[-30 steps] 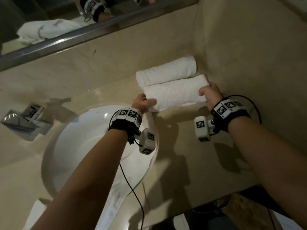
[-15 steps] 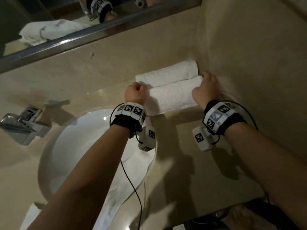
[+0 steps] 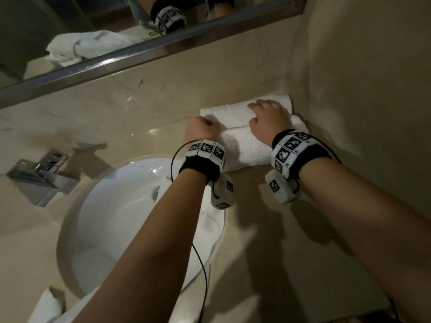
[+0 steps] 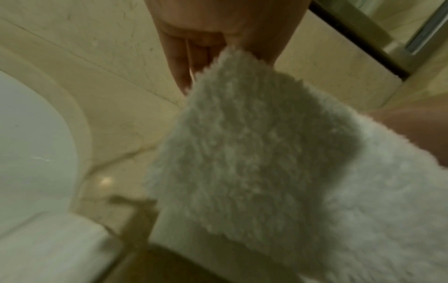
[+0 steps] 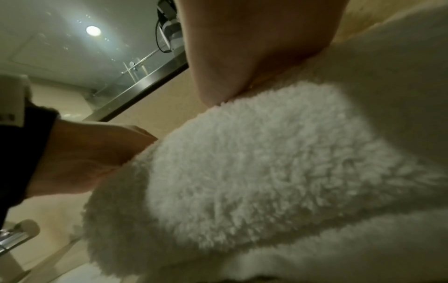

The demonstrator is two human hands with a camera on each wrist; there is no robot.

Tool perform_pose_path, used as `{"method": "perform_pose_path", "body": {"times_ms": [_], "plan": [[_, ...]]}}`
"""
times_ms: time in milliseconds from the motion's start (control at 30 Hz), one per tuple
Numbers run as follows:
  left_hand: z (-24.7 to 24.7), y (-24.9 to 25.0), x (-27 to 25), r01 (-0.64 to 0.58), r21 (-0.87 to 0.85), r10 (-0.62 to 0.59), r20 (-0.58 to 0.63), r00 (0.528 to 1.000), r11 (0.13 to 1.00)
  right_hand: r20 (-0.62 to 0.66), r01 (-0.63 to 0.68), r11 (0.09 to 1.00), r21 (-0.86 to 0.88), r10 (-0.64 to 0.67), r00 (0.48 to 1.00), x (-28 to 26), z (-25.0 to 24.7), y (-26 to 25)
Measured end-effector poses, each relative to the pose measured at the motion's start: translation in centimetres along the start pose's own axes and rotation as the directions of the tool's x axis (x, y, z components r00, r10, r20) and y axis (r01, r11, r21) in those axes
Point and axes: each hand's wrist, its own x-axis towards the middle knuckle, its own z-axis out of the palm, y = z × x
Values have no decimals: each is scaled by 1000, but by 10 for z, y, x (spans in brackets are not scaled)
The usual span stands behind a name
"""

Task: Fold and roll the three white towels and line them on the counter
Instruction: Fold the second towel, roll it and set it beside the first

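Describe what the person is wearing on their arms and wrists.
Both forearms are bare, with no sleeves. Each wrist carries a black band ringed with white square tiles printed with black-and-white fiducial markers. A small white camera block, also marker-tagged, hangs under each wrist. A thin black cable trails from the left band down along the forearm.

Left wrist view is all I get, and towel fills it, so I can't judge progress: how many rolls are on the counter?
Observer: Two. The near roll lies against the far roll, both tucked into the corner by the side wall.
Operator: Where is the right hand?
Observer: The right hand rests on top of both rolls, with its fingers reaching onto the far roll.
Operator: And the third towel?
Observer: Not rolled. The third towel is draped over the edge of the sink.
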Motion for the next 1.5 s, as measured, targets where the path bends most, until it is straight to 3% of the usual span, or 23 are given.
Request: {"method": "perform_pose_path", "body": {"times_ms": [400,600,700,800,1000,1400,1500], "plan": [[9,-11,15,-6,-196,-10,-82,997,981,47,21,993,115,-26,999,9,8,17],[6,-12,18,-57,-107,57,-3,998,993,58,6,989,150,-15,998,13,9,16],[1,-14,24,-140,-76,141,6,990,987,58,7,987,161,-16,998,15,8,17],[1,-20,31,-197,98,200,-27,979,976,49,6,987,162,-14,999,15,9,17],[-1,-17,35,-172,105,177,-36,984,979,58,4,991,135,-12,998,18,9,17],[6,-27,34,-219,-94,209,-107,972,971,91,-9,976,218,-11,996,26,2,15],[1,-29,42,-230,-183,229,-28,973,956,86,-15,973,229,-5,996,28,-3,16]]}}
